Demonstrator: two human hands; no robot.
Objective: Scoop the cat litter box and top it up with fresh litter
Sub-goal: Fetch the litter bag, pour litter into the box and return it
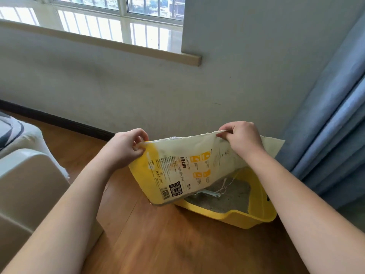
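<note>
Both hands, left hand [126,148] and right hand [242,138], pinch the upended litter bag [177,169], mouth hanging (nearly limp) directly above the yellow litter box [262,212] beneath.

From where I stand, the litter bag [177,171] hangs between both hands, the left hand [126,149] and right hand [244,138] pinching its top edge, and it curtains off the left and middle of the yellow litter box [256,216]. Only the box's near right corner lies open from above, where a pale scoop [209,193] rests on the grey litter. A blue curtain [331,139] crowds the box's right side, and the wall [138,91] closes in behind. To the left, a white bin [25,186] stands on the wooden floor [158,240], with bare boards between it and the box.
</note>
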